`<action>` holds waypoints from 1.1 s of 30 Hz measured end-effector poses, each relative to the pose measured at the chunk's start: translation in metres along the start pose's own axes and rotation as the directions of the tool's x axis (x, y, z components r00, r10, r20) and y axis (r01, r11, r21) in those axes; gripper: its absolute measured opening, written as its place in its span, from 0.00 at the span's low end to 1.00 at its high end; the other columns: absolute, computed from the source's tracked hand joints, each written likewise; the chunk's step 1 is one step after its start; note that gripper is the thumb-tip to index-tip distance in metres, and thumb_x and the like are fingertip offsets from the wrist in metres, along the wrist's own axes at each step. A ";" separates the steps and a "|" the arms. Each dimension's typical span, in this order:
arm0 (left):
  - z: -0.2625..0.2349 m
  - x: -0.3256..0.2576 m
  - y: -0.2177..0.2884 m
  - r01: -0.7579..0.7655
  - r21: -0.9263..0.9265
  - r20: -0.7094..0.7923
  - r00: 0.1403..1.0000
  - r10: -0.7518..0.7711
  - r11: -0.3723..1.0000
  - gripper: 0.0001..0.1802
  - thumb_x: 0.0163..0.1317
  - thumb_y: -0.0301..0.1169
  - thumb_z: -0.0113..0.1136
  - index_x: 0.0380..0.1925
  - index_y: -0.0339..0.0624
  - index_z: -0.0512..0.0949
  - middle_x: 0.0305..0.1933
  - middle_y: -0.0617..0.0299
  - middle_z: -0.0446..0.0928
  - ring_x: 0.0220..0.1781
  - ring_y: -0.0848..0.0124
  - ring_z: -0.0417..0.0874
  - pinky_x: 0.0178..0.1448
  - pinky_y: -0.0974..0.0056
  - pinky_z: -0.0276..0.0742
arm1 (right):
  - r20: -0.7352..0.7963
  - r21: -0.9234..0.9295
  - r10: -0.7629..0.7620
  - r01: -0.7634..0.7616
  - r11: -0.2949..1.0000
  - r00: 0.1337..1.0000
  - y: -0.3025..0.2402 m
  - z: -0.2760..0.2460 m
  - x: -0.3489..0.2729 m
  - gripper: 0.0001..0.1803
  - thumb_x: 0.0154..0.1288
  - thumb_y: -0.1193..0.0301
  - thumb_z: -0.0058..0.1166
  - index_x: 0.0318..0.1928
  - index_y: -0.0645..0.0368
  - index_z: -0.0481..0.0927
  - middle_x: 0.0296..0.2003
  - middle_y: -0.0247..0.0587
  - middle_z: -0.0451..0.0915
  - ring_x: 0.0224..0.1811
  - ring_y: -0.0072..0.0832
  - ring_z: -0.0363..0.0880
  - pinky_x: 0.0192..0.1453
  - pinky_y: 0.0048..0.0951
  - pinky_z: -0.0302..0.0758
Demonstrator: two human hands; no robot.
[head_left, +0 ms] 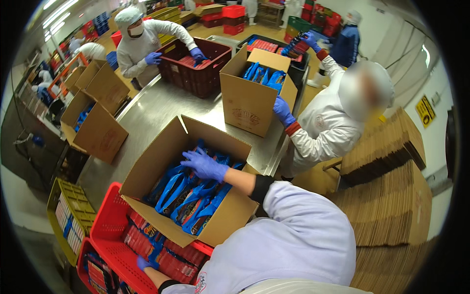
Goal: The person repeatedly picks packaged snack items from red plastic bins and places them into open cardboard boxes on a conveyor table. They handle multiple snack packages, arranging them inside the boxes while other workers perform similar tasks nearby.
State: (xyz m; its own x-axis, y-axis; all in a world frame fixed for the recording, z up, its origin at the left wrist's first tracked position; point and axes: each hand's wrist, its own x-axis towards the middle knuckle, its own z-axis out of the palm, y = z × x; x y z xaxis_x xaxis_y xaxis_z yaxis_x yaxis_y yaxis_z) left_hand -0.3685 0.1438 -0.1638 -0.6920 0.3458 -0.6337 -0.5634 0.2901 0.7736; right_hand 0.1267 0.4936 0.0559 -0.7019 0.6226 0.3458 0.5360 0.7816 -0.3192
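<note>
My right hand (204, 165), in a purple-blue glove, lies over the blue packets (191, 198) inside an open cardboard box (223, 223). Its fingers are stretched out and apart, touching the top packets near the box's middle. Those packets stand in close rows. Lower down, my left hand (143, 263) is in a red plastic crate (115, 247), next to red and blue packets (171, 262). Only part of that glove shows, and its fingers are too hidden to tell whether they grip a packet. The box sits at the table's near edge, partly over the crate.
A metal table (156, 105) carries a maroon crate (196, 78) and another cardboard box (249, 105), each handled by a co-worker. More boxes (98, 132) stand left. A yellow-green crate (73, 215) is at lower left; stacked flat cardboard (382, 206) lies right.
</note>
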 end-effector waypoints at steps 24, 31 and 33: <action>0.161 -0.020 -0.082 -0.250 0.092 0.080 0.967 0.243 0.964 0.25 0.48 0.43 0.63 0.37 0.29 0.76 0.37 0.54 0.77 0.36 0.66 0.73 0.44 0.59 0.69 | 0.161 -0.168 0.397 -0.371 0.913 0.904 -0.072 0.003 -0.161 0.39 0.55 0.44 0.42 0.63 0.50 0.52 0.66 0.47 0.42 0.69 0.45 0.29 0.62 0.64 0.31; 0.151 -0.039 -0.047 -0.443 0.113 0.067 0.896 0.438 0.889 0.14 0.53 0.33 0.51 0.34 0.34 0.76 0.34 0.60 0.75 0.33 0.65 0.73 0.36 0.59 0.70 | 0.178 -0.135 0.375 -0.355 0.925 0.910 -0.071 0.004 -0.163 0.41 0.55 0.43 0.43 0.63 0.51 0.52 0.66 0.48 0.42 0.69 0.47 0.29 0.62 0.65 0.30; 0.166 -0.075 -0.017 -0.463 -0.082 0.046 0.883 0.467 0.883 0.14 0.54 0.33 0.49 0.33 0.34 0.76 0.33 0.60 0.75 0.34 0.65 0.74 0.34 0.60 0.71 | 0.173 -0.127 0.365 -0.347 0.929 0.915 -0.069 -0.005 -0.160 0.41 0.54 0.44 0.44 0.63 0.52 0.53 0.65 0.49 0.43 0.69 0.48 0.30 0.62 0.65 0.31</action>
State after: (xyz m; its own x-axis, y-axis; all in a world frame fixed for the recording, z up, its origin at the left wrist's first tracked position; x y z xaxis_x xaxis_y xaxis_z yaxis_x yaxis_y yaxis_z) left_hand -0.2324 0.2616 -0.1303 -0.8535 0.4819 -0.1981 -0.2136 0.0230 0.9766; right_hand 0.2048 0.3401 0.0269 -0.5276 0.8482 0.0472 0.8009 0.5152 -0.3050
